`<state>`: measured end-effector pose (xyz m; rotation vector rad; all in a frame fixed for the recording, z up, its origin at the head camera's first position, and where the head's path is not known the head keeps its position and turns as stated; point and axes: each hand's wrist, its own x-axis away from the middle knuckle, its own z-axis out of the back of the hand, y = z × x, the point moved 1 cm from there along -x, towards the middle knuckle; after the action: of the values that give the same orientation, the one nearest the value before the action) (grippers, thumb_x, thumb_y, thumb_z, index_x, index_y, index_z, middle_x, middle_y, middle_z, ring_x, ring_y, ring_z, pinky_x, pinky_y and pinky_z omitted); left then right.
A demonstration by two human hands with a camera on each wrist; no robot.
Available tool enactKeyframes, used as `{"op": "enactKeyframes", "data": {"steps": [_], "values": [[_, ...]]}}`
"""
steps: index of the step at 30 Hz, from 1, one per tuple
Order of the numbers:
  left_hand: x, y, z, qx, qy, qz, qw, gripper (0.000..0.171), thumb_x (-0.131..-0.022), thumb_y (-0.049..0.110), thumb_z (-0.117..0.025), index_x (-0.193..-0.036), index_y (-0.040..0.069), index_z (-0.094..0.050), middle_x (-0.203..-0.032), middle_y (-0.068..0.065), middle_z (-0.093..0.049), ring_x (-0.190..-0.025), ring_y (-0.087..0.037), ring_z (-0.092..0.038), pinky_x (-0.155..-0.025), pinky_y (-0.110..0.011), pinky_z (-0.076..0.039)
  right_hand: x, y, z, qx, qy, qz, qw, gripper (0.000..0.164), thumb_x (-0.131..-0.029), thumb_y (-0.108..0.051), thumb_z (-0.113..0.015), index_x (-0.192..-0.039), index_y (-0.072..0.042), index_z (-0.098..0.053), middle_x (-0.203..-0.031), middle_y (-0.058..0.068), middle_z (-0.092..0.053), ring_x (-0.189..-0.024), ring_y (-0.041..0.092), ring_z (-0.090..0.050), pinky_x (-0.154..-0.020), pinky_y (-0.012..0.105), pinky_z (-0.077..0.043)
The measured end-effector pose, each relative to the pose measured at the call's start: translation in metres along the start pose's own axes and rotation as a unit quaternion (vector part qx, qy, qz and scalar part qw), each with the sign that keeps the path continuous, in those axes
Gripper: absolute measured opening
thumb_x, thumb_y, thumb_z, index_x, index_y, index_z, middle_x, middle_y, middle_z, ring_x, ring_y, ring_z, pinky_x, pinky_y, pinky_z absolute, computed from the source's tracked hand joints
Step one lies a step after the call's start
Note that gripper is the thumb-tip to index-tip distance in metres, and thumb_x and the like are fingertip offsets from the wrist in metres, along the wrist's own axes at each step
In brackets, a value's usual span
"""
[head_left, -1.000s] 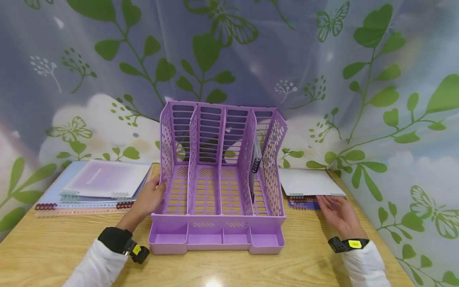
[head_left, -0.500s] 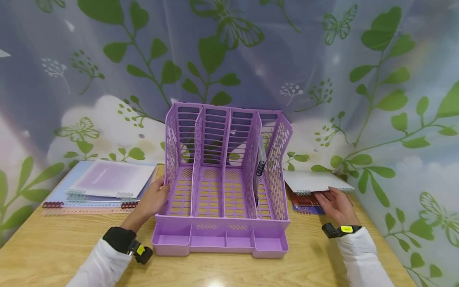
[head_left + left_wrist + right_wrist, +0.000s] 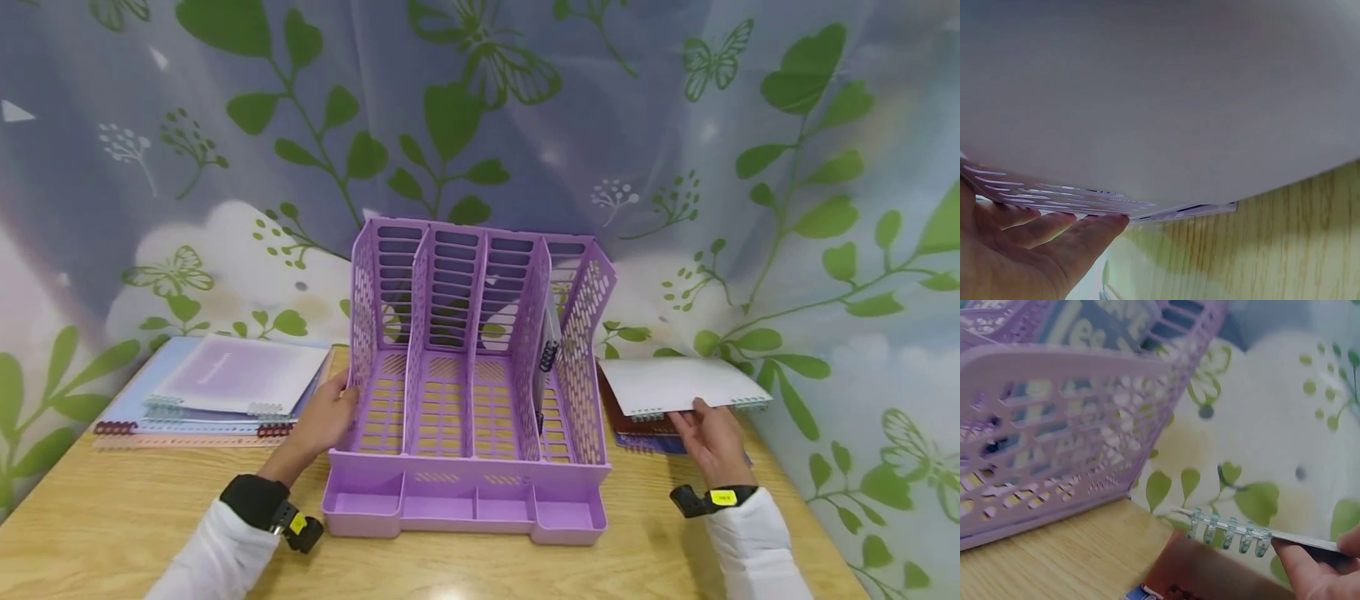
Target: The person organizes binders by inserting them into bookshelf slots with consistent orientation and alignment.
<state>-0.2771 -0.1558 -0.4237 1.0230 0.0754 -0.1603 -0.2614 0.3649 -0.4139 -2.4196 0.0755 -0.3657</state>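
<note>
A purple desk file organizer with tall slotted dividers stands mid-table. My left hand rests on its left side wall, fingers extended against the slotted panel in the left wrist view. At the right, my right hand pinches the front edge of a white-covered spiral notebook, thumb on top and fingers beneath. Its clear-green coils show in the right wrist view, lifted above a reddish-brown notebook. A dark-coiled notebook stands upright in the organizer's rightmost slot.
Left of the organizer lies a stack of spiral notebooks, with a purple-and-white one over a light-blue one. A blue notebook lies under the right stack. A leaf-patterned curtain hangs behind the wooden table.
My right hand has taken hold of the white notebook and raised its front edge, shifting it rightward off the stack. My left hand stays at the organizer's side. The head view has shifted slightly.
</note>
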Motion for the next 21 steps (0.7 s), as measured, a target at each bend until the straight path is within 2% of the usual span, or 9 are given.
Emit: {"op": "enactKeyframes", "data": {"steps": [2, 4, 8, 11, 13, 16, 18, 20, 21], "values": [[0.000, 0.000, 0.000, -0.001, -0.001, 0.000, 1.0000, 0.042, -0.100, 0.010, -0.032, -0.137, -0.008, -0.043, -0.113, -0.029, -0.060, -0.105, -0.039, -0.057, -0.093, -0.052, -0.042, 0.010, -0.001, -0.003, 0.009, -0.015, 0.037, 0.999, 0.058, -0.102, -0.007, -0.033, -0.153, -0.019, -0.008, -0.125, 0.005, -0.056, -0.120, 0.014, -0.050, -0.102, 0.031, -0.033], [0.000, 0.000, 0.000, -0.003, -0.002, 0.000, 1.0000, 0.042, -0.100, 0.010, -0.032, -0.137, -0.008, -0.043, -0.113, -0.029, -0.060, -0.106, -0.039, -0.056, -0.094, -0.053, -0.041, 0.020, -0.002, -0.007, 0.025, -0.021, 0.073, 0.997, 0.053, -0.101, -0.005, -0.039, -0.149, -0.012, -0.018, -0.104, 0.006, -0.064, -0.105, 0.018, -0.061, -0.096, 0.033, -0.042], [0.002, 0.002, 0.002, -0.009, -0.006, 0.000, 0.9999, 0.044, -0.100, 0.010, -0.032, -0.140, -0.008, -0.039, -0.114, -0.030, -0.059, -0.109, -0.040, -0.054, -0.097, -0.054, -0.038, 0.040, 0.000, -0.019, 0.082, -0.031, 0.135, 0.987, 0.039, -0.100, -0.006, -0.044, -0.137, -0.004, -0.032, -0.103, 0.008, -0.065, -0.094, 0.019, -0.066, -0.080, 0.032, -0.054], [0.003, 0.002, 0.004, -0.010, -0.009, 0.001, 0.9999, 0.045, -0.101, 0.011, -0.031, -0.141, -0.008, -0.037, -0.115, -0.030, -0.059, -0.111, -0.041, -0.053, -0.097, -0.055, -0.038, 0.053, 0.001, -0.031, 0.118, -0.048, 0.192, 0.973, 0.034, -0.100, -0.006, -0.046, -0.132, 0.001, -0.039, -0.104, 0.011, -0.066, -0.091, 0.020, -0.067, -0.074, 0.030, -0.056], [0.003, 0.002, 0.004, -0.008, -0.010, 0.001, 0.9999, 0.044, -0.101, 0.011, -0.031, -0.140, -0.008, -0.038, -0.116, -0.030, -0.058, -0.111, -0.041, -0.053, -0.097, -0.055, -0.039, 0.061, 0.001, -0.041, 0.132, -0.045, 0.233, 0.963, 0.031, -0.099, -0.005, -0.048, -0.128, 0.004, -0.044, -0.103, 0.012, -0.067, -0.089, 0.021, -0.068, -0.069, 0.029, -0.056], [0.003, 0.002, 0.003, -0.005, -0.010, 0.000, 0.9999, 0.043, -0.101, 0.010, -0.031, -0.139, -0.009, -0.039, -0.117, -0.031, -0.057, -0.109, -0.041, -0.054, -0.096, -0.054, -0.039, 0.075, -0.001, -0.058, 0.144, -0.033, 0.291, 0.945, 0.025, -0.096, -0.004, -0.052, -0.119, 0.008, -0.052, -0.098, 0.015, -0.069, -0.084, 0.021, -0.069, -0.063, 0.027, -0.056], [0.003, 0.003, 0.003, -0.004, -0.010, -0.001, 0.9999, 0.044, -0.101, 0.011, -0.031, -0.139, -0.009, -0.039, -0.117, -0.031, -0.057, -0.109, -0.041, -0.054, -0.096, -0.054, -0.039, 0.086, -0.001, -0.070, 0.164, -0.035, 0.330, 0.929, 0.023, -0.095, -0.003, -0.054, -0.115, 0.010, -0.055, -0.096, 0.017, -0.069, -0.083, 0.021, -0.069, -0.062, 0.026, -0.056], [0.003, 0.003, 0.002, -0.004, -0.012, -0.002, 0.9999, 0.044, -0.101, 0.011, -0.031, -0.140, -0.009, -0.038, -0.117, -0.031, -0.057, -0.109, -0.042, -0.054, -0.097, -0.055, -0.038, 0.097, 0.000, -0.081, 0.214, -0.042, 0.367, 0.904, 0.025, -0.094, -0.003, -0.056, -0.115, 0.011, -0.057, -0.097, 0.015, -0.069, -0.084, 0.020, -0.069, -0.065, 0.024, -0.055], [0.003, 0.004, 0.001, -0.004, -0.013, -0.002, 0.9999, 0.044, -0.101, 0.011, -0.031, -0.140, -0.009, -0.038, -0.116, -0.032, -0.058, -0.109, -0.042, -0.054, -0.097, -0.055, -0.038, 0.102, 0.001, -0.086, 0.250, -0.039, 0.388, 0.886, 0.026, -0.094, -0.004, -0.057, -0.115, 0.011, -0.058, -0.097, 0.013, -0.070, -0.085, 0.018, -0.069, -0.066, 0.022, -0.055]]}}
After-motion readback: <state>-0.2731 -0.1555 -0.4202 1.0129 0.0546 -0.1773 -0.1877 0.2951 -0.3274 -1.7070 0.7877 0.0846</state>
